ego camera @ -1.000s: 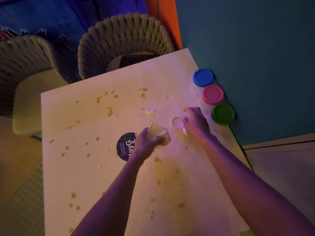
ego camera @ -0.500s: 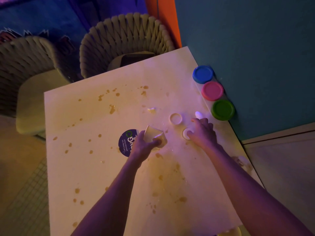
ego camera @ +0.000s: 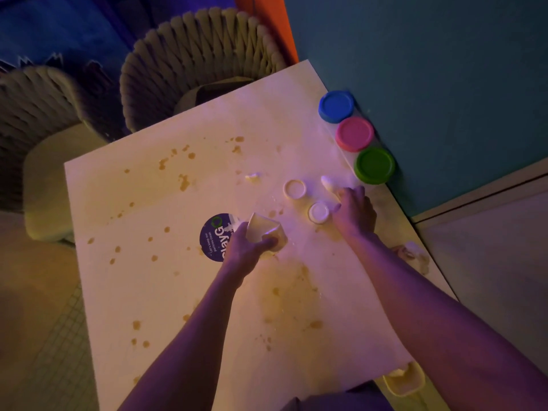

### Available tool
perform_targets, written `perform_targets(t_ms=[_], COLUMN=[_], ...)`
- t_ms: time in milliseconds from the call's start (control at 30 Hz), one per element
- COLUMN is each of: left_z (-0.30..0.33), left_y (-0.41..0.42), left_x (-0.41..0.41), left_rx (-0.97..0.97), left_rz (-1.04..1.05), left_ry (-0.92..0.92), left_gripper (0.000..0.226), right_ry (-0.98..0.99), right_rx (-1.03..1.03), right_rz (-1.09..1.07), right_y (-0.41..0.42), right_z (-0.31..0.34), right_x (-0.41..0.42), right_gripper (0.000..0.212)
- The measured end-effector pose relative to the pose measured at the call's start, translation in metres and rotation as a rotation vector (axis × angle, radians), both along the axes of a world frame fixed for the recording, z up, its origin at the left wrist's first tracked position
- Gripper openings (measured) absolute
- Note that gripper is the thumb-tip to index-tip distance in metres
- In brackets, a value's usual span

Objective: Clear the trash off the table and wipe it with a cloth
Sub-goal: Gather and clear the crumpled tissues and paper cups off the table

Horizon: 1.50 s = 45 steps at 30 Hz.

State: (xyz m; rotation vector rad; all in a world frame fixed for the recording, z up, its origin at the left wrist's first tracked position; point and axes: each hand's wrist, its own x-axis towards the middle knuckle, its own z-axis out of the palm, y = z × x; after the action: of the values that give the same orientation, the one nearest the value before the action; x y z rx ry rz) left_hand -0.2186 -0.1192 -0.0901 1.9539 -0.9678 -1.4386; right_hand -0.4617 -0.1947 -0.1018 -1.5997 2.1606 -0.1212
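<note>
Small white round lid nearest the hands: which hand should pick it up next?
Probably the right hand: its fingers are beside the small white round lid, holding nothing visible. The left hand already grips a crumpled cream paper cup.

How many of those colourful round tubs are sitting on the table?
3, in a row along the table's wall-side edge: blue tub farthest away, pink tub in the middle, green tub nearest the right hand. None seems hidden.
</note>
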Motion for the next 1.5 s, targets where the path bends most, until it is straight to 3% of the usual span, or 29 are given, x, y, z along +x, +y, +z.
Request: perform_targets(t_ms=[367,700,800,933,1167,1333,1500], left_z=[-0.004,-0.003,0.000,0.001,0.005,0.001,0.000], left_y=[0.005,0.016,0.019,0.026,0.038,0.038,0.037], left_x=[-0.005,-0.003,-0.004,-0.001,0.008,0.017,0.020], left_rx=[0.006,-0.004,-0.018,-0.024,-0.017,-0.022,-0.043], left_rz=[-0.027,0.002,0.007,0.027,0.079,0.078,0.079], left_ry=[0.025,0.020,0.023,0.030,0.045,0.045,0.057], left_gripper=[0.068,0.060,0.058,0.055,0.052,0.053,0.058], right_ry=[0.052,-0.298,-0.314,-0.178,-0.081,-0.104,-0.076], right_rx=[0.054,0.069,0.120,0.136,0.097,-0.030,-0.051], right_rz=[0.081,-0.078,-0.010,0.113,0.119,0.067,0.171], right_y=[-0.002,-0.003,0.002,0.009,0.012,-0.010,-0.035], right_z=[-0.001,0.026,0.029,0.021,0.019,0.040,0.054], right_x=[-0.006,0.008,0.018,0.028,0.036,0.043,0.062], right_gripper=[0.025,0.026,0.047,0.070,0.036,0.037,0.039])
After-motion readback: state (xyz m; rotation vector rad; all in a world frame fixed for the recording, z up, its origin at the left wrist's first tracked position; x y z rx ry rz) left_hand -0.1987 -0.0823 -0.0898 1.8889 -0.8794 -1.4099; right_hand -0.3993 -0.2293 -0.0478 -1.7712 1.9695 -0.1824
